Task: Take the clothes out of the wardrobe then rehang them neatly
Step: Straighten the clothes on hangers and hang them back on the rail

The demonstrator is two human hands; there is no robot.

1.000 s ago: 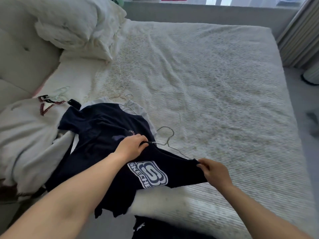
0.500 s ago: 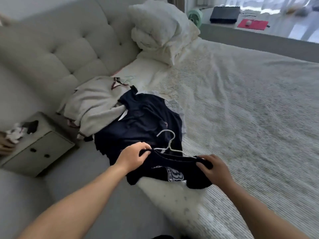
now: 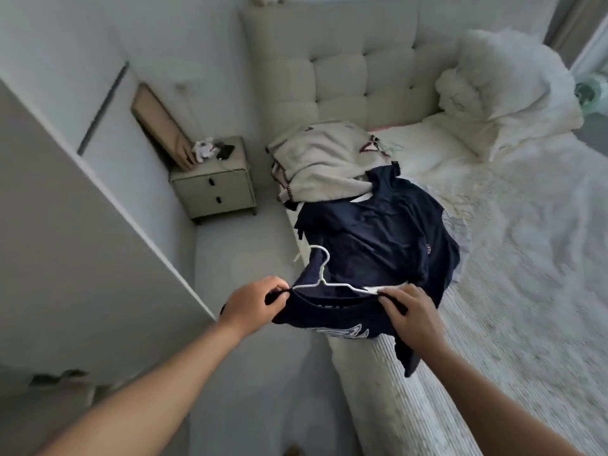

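A navy T-shirt [image 3: 332,315] with a white logo hangs on a white wire hanger [image 3: 324,278], lifted off the bed's edge. My left hand [image 3: 253,304] pinches its left shoulder. My right hand [image 3: 411,315] grips its right shoulder together with the hanger's end. A second navy garment [image 3: 375,232] lies spread on the bed [image 3: 526,291] behind it. A cream garment [image 3: 316,162] is heaped near the headboard.
A white wardrobe panel [image 3: 82,225] stands at my left. A grey two-drawer nightstand [image 3: 214,189] with a phone and a framed board sits by the tufted headboard [image 3: 345,67]. White pillows [image 3: 503,90] are piled at the bed's far right. Floor runs between wardrobe and bed.
Both hands have raised the navy T-shirt on its hanger from the bed. My view has swung left, bringing the wardrobe panel and nightstand into sight.
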